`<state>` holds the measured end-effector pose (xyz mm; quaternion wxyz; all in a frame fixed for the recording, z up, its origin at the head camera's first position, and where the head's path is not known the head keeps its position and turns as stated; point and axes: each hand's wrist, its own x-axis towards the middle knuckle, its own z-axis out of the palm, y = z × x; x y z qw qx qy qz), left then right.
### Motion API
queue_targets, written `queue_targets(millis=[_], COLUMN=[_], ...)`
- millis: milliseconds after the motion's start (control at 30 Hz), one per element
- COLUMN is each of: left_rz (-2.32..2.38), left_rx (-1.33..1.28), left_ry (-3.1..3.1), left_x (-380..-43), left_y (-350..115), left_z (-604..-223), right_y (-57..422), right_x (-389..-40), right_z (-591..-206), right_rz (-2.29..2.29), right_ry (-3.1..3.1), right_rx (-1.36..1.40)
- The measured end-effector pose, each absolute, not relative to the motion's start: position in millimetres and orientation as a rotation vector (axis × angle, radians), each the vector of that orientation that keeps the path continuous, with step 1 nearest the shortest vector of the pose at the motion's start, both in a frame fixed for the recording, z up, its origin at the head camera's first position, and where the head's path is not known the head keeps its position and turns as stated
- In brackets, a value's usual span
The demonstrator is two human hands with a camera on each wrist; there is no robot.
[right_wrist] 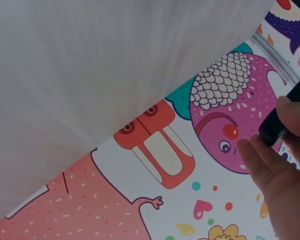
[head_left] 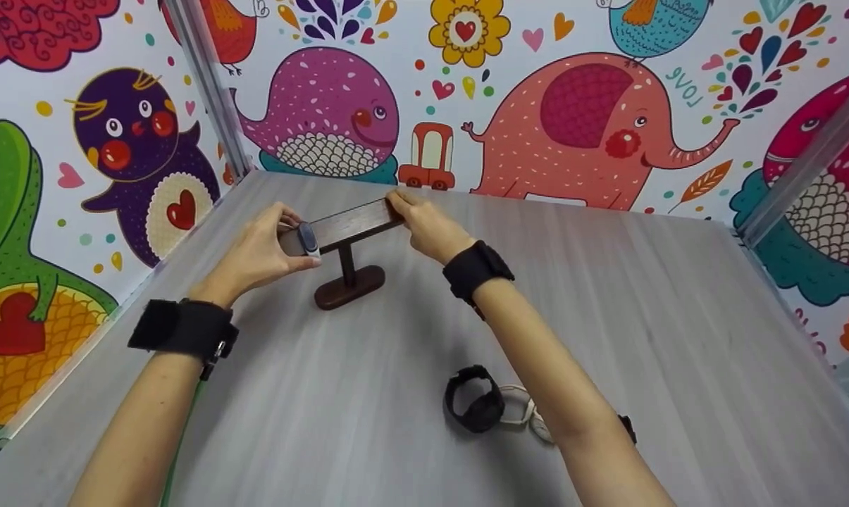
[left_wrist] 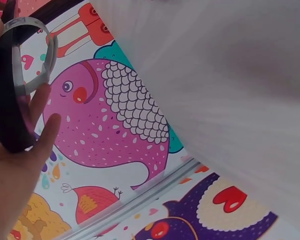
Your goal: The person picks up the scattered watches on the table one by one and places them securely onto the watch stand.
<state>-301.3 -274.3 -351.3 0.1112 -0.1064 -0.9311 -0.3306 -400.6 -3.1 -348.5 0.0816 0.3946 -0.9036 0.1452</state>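
Observation:
A dark brown wooden T-bar watch stand (head_left: 350, 274) stands on the table, its crossbar (head_left: 354, 224) tilted up to the right in the head view. A watch (head_left: 307, 239) with a blue-grey face and pale strap loops round the crossbar's left end. My left hand (head_left: 255, 246) holds this watch between thumb and fingers. In the left wrist view the pale strap (left_wrist: 52, 50) shows beside the dark bar (left_wrist: 10, 100), fingers spread along it. My right hand (head_left: 431, 229) grips the far right end of the bar, also seen in the right wrist view with the bar end (right_wrist: 272, 127) between thumb and fingers.
Nearer on the grey table (head_left: 339, 422) lie a black watch (head_left: 475, 399), a pale strap (head_left: 516, 405) and a round-faced watch (head_left: 540, 428) partly hidden by my right forearm. Cartoon-printed panels (head_left: 410, 77) wall in the back and sides.

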Motion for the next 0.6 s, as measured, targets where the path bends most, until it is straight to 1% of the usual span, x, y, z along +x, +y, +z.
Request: queue_targets(millis=[333, 600], left_rz=[-0.894, -0.854], left_rx=[-0.439, -0.452], left_ry=[-2.759, -2.768], left_x=[-314, -320], left_y=[-266, -256], left_z=[-347, -343], right_y=[-5, -3], right_x=[-399, -400], right_z=[-348, -348], right_rz=[0.409, 0.363], right_ry=[-2.705, -2.664], right_rx=[1.185, 1.203])
